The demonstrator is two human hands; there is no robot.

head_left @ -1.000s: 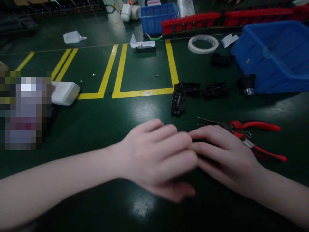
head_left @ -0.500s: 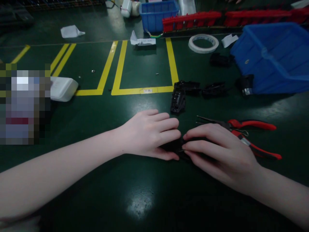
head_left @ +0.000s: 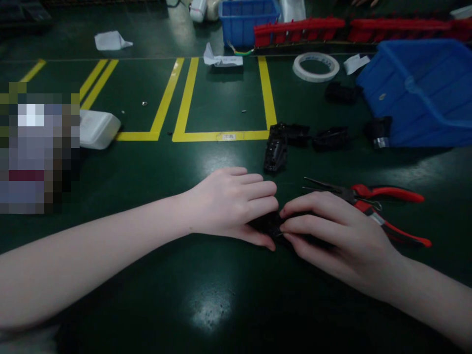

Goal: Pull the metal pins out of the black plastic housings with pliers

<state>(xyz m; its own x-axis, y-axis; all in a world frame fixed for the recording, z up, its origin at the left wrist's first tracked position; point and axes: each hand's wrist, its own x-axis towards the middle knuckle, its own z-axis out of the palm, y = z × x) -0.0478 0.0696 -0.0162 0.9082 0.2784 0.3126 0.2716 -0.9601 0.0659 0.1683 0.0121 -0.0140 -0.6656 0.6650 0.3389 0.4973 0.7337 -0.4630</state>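
My left hand (head_left: pixel 239 204) is closed over a black plastic part (head_left: pixel 272 224) low on the green tabletop, thumb at its near side and fingers at its far side. From the right, my right hand (head_left: pixel 335 236) pinches at the end of this part with thumb and fingertips; a tiny piece may be between them, too small to name. Most of the part is hidden by my fingers. Beyond my hands lie similar black plastic parts (head_left: pixel 276 151). Red-handled long-nose pliers (head_left: pixel 363 192) rest with jaws apart, just behind my right hand.
A blue bin (head_left: pixel 424 93) lies tilted at the right, a black part with a silver band (head_left: pixel 379 132) beside it. Farther back are a tape roll (head_left: pixel 316 67), a smaller blue bin (head_left: pixel 249 22) and red trays (head_left: pixel 300 32). A white container (head_left: pixel 99 129) stands at left.
The view has shifted slightly. Both hands keep nearly the same place, and a little more of the black part shows between them.
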